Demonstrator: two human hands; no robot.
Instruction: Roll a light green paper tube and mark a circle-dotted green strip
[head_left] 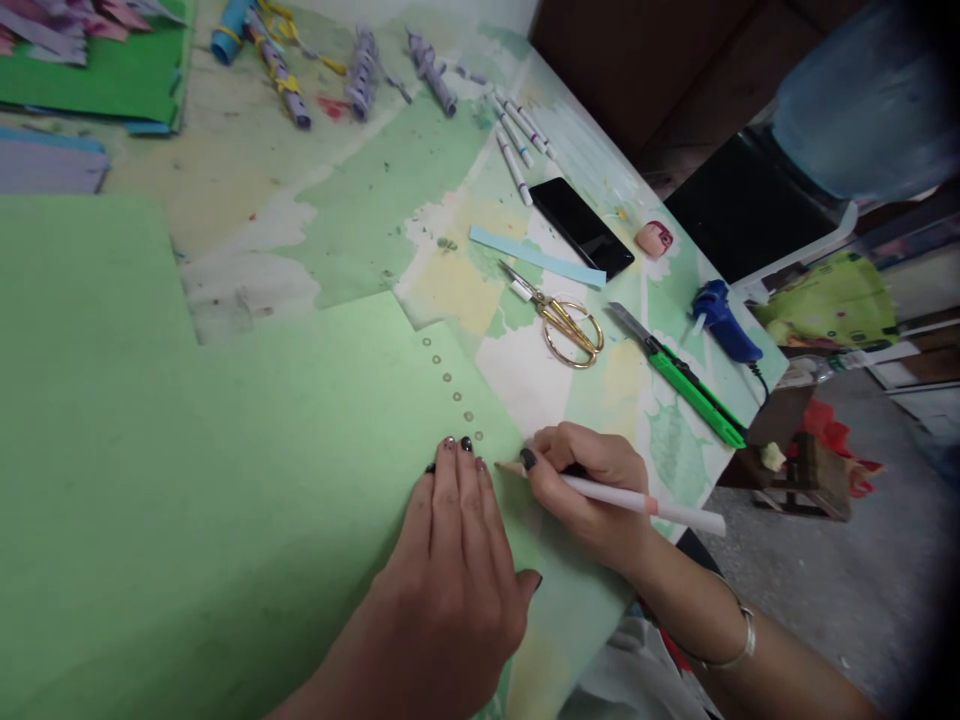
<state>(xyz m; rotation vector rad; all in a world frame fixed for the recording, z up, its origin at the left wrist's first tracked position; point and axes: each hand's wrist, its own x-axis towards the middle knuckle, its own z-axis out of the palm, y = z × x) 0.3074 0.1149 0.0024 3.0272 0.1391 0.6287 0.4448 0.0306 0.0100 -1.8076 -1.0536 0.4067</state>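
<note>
My left hand [461,560] lies flat, fingers stretched out, on a large sheet of light green paper [300,450]. A row of small drawn rings [457,397] runs down near the paper's right edge and ends by my left fingertips. My right hand [592,490] is closed around a white marker pen [622,497] with a pinkish band. The pen's tip points at the paper, just right of my left fingertips; whether it touches cannot be made out.
Gold-handled scissors [566,325], a green utility knife [694,398], a blue strip [536,258] and a black phone [581,228] lie beyond my right hand. A blue glue gun [726,320] rests at the table edge. White markers [514,168] and purple paper rolls [364,72] lie further back.
</note>
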